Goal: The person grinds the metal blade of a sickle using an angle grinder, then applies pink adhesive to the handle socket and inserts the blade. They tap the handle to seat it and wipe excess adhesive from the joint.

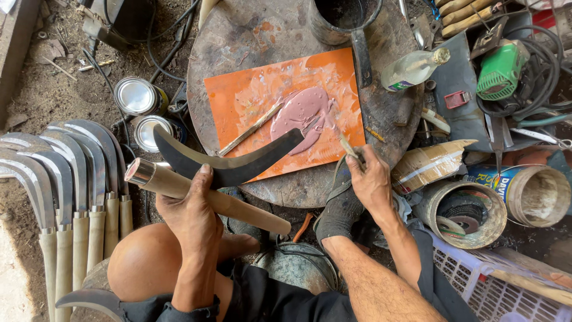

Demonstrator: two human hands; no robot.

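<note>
Left hand (189, 210) grips the sickle (223, 170) over the table's (238, 48) near edge; right hand (370, 179) pinches a stick (347, 145) beside the pink paste (301, 116).

A bare dirt floor (53, 89) was seen, strewn with cables and scraps. A round, stained worktop (238, 36) stood in the middle, lit by even daylight; clutter was crowded along the right.

In front of you a round, stained work stand (238, 36) carries an orange board (238, 95) smeared with pinkish paste (301, 113), a thin stick (250, 129) lying across it. At its far edge stands a dark metal pot (339, 21); a clear bottle (411, 68) lies at its right edge
</note>
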